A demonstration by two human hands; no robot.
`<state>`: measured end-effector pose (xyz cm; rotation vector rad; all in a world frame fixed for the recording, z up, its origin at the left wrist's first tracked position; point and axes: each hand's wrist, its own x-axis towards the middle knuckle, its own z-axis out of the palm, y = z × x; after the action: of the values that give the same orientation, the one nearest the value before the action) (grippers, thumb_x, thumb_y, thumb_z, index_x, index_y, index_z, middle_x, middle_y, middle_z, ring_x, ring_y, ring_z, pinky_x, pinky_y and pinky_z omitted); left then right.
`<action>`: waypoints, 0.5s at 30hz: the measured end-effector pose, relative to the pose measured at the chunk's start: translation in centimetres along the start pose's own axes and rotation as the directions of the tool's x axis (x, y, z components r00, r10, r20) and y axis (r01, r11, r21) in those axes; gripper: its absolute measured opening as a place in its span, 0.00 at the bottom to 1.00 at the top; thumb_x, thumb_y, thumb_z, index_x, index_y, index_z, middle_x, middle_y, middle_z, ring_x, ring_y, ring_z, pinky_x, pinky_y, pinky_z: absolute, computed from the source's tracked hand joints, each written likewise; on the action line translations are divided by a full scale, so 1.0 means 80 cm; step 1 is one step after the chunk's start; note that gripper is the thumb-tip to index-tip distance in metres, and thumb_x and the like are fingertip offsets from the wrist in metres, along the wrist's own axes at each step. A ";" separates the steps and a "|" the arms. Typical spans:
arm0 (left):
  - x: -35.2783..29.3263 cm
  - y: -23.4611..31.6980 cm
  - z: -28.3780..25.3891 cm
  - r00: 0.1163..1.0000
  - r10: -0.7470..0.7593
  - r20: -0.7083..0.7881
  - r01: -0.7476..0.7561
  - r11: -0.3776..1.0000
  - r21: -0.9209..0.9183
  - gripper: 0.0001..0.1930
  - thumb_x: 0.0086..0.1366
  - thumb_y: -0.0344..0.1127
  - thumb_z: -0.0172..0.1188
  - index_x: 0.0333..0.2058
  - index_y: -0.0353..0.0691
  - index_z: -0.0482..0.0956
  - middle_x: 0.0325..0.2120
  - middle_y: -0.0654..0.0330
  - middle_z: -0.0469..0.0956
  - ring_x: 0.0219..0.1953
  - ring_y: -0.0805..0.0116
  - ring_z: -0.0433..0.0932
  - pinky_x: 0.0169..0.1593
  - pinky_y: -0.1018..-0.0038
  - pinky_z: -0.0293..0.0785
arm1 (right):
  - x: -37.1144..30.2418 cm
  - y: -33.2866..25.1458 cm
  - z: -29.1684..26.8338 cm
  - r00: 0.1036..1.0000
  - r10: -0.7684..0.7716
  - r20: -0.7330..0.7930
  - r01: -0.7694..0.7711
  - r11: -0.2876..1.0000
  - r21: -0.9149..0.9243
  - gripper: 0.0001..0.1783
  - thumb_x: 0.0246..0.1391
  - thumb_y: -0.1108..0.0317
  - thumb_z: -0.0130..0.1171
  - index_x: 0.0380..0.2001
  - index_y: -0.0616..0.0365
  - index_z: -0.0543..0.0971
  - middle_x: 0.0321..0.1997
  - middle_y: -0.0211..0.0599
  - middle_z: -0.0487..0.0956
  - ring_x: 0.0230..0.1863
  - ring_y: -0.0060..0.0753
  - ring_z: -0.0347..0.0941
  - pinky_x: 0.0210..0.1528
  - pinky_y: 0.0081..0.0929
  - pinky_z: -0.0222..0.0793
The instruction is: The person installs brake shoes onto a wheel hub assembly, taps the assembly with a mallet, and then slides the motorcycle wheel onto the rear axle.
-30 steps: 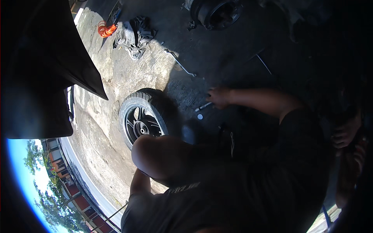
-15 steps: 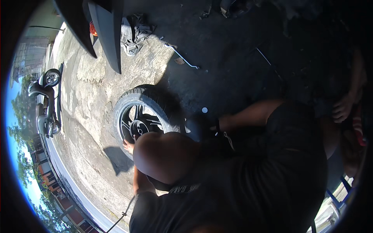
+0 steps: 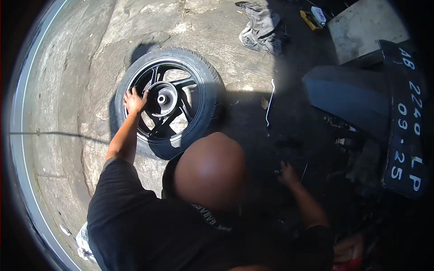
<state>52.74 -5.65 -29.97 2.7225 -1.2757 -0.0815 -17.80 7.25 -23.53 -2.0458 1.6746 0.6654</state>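
A motorcycle wheel (image 3: 169, 106) with black spokes and a central hub rests on the concrete, its tyre (image 3: 212, 86) half in sunlight. My left hand (image 3: 134, 101) lies on the wheel's left side with its fingers spread across the rim and spokes. Over the dark ground, off to the right of the wheel, is my right hand (image 3: 287, 175). Its fingers are closed around a small thing, too dim to make out. A rounded bare-skin shape (image 3: 210, 169) at bottom centre, probably my knee, overlaps the tyre's lower right edge.
A bent metal rod (image 3: 270, 106) lies beside a dry leaf (image 3: 264, 104). A grey cloth (image 3: 261, 30), a yellow object (image 3: 310, 20) and a pale bottle (image 3: 318, 16) are beyond. At right are a dark mudguard (image 3: 348, 95) and number plate (image 3: 402, 126); another person's red garment (image 3: 350, 264) shows below.
My view has turned, bringing the mudguard and plate in and taking the scooter out at left. My right hand has moved away from the wheel; my left hand stays on it.
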 end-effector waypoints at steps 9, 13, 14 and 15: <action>0.065 0.019 0.045 0.909 -0.100 0.405 0.336 0.751 -0.568 0.56 0.46 0.75 0.61 0.57 0.25 0.67 0.48 0.36 0.76 0.51 0.49 0.77 0.54 0.62 0.71 | -0.005 0.023 -0.013 0.910 -0.085 0.405 0.151 0.979 -0.134 0.45 0.47 0.52 0.64 0.64 0.63 0.61 0.64 0.65 0.62 0.65 0.61 0.61 0.66 0.44 0.60; 0.106 0.068 0.073 0.804 0.038 0.593 0.416 0.677 -0.607 0.41 0.51 0.67 0.64 0.43 0.27 0.81 0.38 0.48 0.81 0.40 0.59 0.79 0.45 0.65 0.73 | 0.021 -0.016 -0.032 0.957 -0.050 0.287 0.059 0.998 -0.023 0.42 0.51 0.51 0.62 0.63 0.64 0.62 0.65 0.64 0.61 0.66 0.61 0.58 0.67 0.44 0.58; 0.140 0.030 0.071 0.843 0.066 0.534 0.311 0.751 -0.583 0.43 0.51 0.69 0.63 0.44 0.26 0.80 0.40 0.46 0.80 0.41 0.57 0.79 0.46 0.65 0.73 | 0.049 -0.036 -0.040 0.979 -0.104 0.174 0.092 0.993 0.075 0.40 0.52 0.51 0.61 0.62 0.64 0.63 0.65 0.64 0.62 0.66 0.62 0.59 0.66 0.44 0.58; 0.140 0.045 0.080 0.832 0.037 0.554 0.288 0.824 -0.487 0.45 0.51 0.71 0.61 0.45 0.25 0.79 0.43 0.42 0.79 0.46 0.53 0.78 0.49 0.63 0.72 | 0.050 -0.046 -0.038 0.980 -0.092 0.177 0.080 0.994 0.076 0.40 0.52 0.51 0.61 0.62 0.64 0.63 0.65 0.64 0.62 0.66 0.62 0.59 0.66 0.44 0.58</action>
<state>56.49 -17.14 -35.73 2.3101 -0.9366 -1.1335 -13.25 3.00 -23.41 -1.9359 1.4781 0.7309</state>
